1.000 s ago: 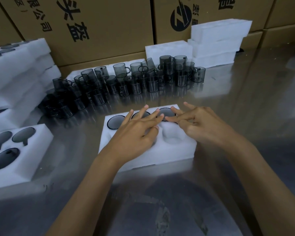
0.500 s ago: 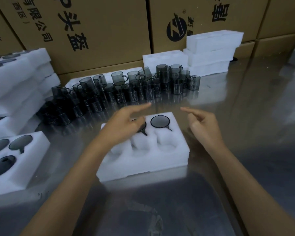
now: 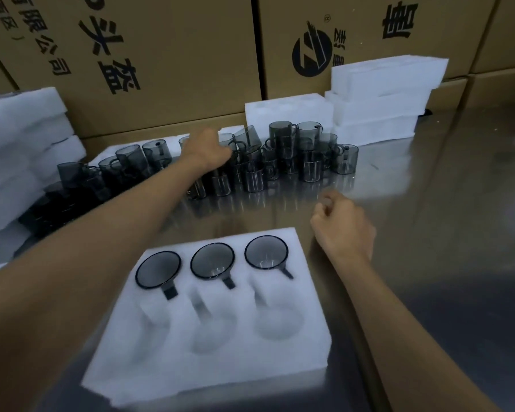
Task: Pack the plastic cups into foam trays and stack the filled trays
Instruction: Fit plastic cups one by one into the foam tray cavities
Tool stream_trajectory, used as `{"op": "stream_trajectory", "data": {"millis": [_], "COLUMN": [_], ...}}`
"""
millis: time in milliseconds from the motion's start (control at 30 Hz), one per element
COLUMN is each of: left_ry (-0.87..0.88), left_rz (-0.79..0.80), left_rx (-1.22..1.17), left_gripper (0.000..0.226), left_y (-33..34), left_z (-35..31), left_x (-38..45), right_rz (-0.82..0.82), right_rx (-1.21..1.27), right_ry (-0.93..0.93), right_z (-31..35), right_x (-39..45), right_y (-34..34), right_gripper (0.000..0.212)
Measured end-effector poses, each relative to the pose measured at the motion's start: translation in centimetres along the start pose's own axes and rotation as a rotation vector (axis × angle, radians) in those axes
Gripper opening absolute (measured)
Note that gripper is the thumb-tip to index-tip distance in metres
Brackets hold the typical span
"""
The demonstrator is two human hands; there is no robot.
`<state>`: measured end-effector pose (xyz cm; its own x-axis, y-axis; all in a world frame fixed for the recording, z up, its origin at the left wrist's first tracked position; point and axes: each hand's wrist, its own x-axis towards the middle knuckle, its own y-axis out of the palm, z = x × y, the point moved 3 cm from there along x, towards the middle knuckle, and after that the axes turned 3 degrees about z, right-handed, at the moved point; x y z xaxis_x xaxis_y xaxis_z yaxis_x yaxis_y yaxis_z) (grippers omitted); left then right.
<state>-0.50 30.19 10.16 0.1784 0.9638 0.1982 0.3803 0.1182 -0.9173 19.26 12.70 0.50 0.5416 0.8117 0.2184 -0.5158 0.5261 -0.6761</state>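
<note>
A white foam tray (image 3: pixel 280 367) lies on the metal table in front of me. Its far row holds three smoky grey plastic cups (image 3: pixel 212 260), rims up; the three near pockets are empty. Behind it stands a crowd of several loose grey cups (image 3: pixel 309 156), some stacked. My left hand (image 3: pixel 205 150) is stretched out onto the middle of that crowd, its fingers hidden among the cups. My right hand (image 3: pixel 342 227) hovers just right of the tray's far corner, fingers loosely curled, holding nothing.
Empty foam trays are stacked at the back right (image 3: pixel 384 96), and more foam trays are piled at the left (image 3: pixel 18 129). Printed cardboard boxes (image 3: pixel 161 55) wall off the back. The steel table (image 3: pixel 443 248) stretches to the right.
Both hands have left the tray. My left hand has reached forward into the loose cups; my right hand has drawn off to the tray's right. The view has moved closer.
</note>
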Motion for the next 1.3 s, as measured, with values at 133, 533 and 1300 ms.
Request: {"op": "stream_trajectory", "data": {"millis": [133,533,1300], "left_ry": [-0.055,0.184,0.114], "left_rz": [-0.015,-0.187,-0.215], "left_rx": [0.088,-0.094,-0.846], "left_gripper": [0.033,0.008,0.06], "left_y": [1.2,-1.4,-1.6], "left_z": [0.7,0.5,-3.1], "left_x": [3.2,-3.3,-28.1], "right_rz": [-0.023,0.071,0.05], "right_rx": [-0.006,0.096,0.309], "right_ry": [0.003,0.048,-0.602], "right_z": [-0.6,-0.7,5.4], "right_x": [0.6,0.2,-16.6], "right_y": [0.5,0.1,-6.8], "right_gripper": [0.037,0.037,0.057]}}
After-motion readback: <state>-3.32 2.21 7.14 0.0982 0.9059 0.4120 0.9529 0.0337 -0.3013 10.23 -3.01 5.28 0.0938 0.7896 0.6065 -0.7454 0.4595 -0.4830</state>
